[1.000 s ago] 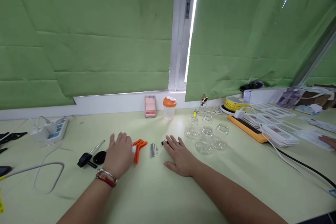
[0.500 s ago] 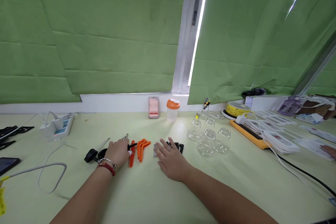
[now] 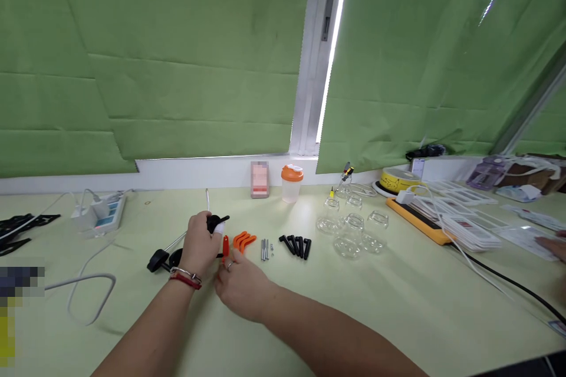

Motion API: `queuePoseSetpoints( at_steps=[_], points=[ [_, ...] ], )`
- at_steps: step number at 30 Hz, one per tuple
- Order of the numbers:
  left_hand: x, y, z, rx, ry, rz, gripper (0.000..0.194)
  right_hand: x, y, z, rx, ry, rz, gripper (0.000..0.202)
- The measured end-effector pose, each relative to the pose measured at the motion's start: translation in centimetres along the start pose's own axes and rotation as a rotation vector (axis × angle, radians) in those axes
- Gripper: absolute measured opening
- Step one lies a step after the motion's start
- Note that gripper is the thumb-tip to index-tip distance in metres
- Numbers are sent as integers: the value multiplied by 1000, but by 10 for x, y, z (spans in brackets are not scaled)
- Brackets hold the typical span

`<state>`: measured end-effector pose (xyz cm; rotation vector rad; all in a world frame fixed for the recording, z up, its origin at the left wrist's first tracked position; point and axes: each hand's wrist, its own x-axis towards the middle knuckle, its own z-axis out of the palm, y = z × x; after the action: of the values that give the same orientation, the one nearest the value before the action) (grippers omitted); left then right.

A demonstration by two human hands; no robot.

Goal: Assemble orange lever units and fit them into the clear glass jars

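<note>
My left hand (image 3: 200, 244) is closed around a black plastic piece with a metal rod (image 3: 207, 199) pointing up; a black prong (image 3: 221, 219) sticks out on the right. My right hand (image 3: 244, 285) lies close beside it, fingers curled over the lower end of a red-orange plastic strip (image 3: 226, 244). Its fingertips are partly hidden. Several orange bent pieces (image 3: 243, 240) lie just beyond the right hand. Right of them are several metal pins (image 3: 265, 250), some tiny metal parts, and several black L-shaped pieces (image 3: 298, 246). Another black round part (image 3: 158, 260) with a rod lies left of my left hand.
Several clear glass jars (image 3: 349, 241) stand to the right. Behind are an orange-lidded cup (image 3: 292, 182) and a pink-screened phone (image 3: 259, 179). A power strip (image 3: 110, 215) lies left, an orange-edged power strip (image 3: 418, 221) right. Another person's hand (image 3: 552, 246) is at the far right.
My right hand has moved left from the black L-shaped pieces to the red-orange strip, uncovering pins and black pieces. My left hand has risen slightly, and its rod now points up.
</note>
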<state>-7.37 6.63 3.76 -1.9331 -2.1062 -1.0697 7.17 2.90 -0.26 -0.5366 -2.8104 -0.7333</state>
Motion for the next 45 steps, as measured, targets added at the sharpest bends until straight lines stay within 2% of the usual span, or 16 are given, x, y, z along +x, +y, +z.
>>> queuePoseSetpoints(
  at_steps=[5, 8, 11, 14, 16, 19, 20, 22, 26, 28, 30, 35, 37, 41, 45],
  points=[
    [-3, 5, 2, -157, 91, -8, 47, -14, -8, -9, -2, 4, -141, 14],
    [-4, 8, 1, -216, 98, 21, 48, -34, -10, -10, 18, 84, -148, 14],
    [-7, 13, 1, -257, 72, 41, 47, -59, -10, -7, 83, 186, -140, 15],
    [-12, 17, 2, -343, -17, 2, 41, -87, -6, -6, 222, 236, -95, 16],
    [-15, 20, 3, -448, -122, -40, 36, -107, -2, -10, 326, 255, -18, 18],
    [-21, 27, 5, -687, -295, -47, 31, -129, 9, -20, 460, 293, 173, 24],
    [-23, 29, 6, -762, -348, -35, 30, -134, 14, -24, 525, 322, 260, 27],
    [-27, 33, 7, -851, -458, -17, 32, -139, 25, -29, 689, 462, 443, 28],
    [-33, 37, 8, -801, -697, -7, 48, -138, 47, -27, 1093, 775, 857, 18],
    [-35, 37, 8, -758, -767, 25, 54, -138, 56, -24, 1344, 864, 1044, 23],
    [-35, 38, 7, -722, -802, 62, 57, -141, 64, -22, 1560, 917, 1171, 33],
    [-37, 46, 2, -540, -811, 146, 52, -148, 78, -20, 1892, 1100, 1257, 34],
    [-39, 50, 0, -515, -822, 183, 49, -148, 80, -19, 1984, 1133, 1282, 33],
    [-42, 55, -3, -524, -881, 192, 47, -145, 78, -16, 2071, 1074, 1329, 33],
    [-42, 59, -5, -541, -923, 167, 54, -142, 71, -14, 2049, 920, 1315, 33]
  ],
)
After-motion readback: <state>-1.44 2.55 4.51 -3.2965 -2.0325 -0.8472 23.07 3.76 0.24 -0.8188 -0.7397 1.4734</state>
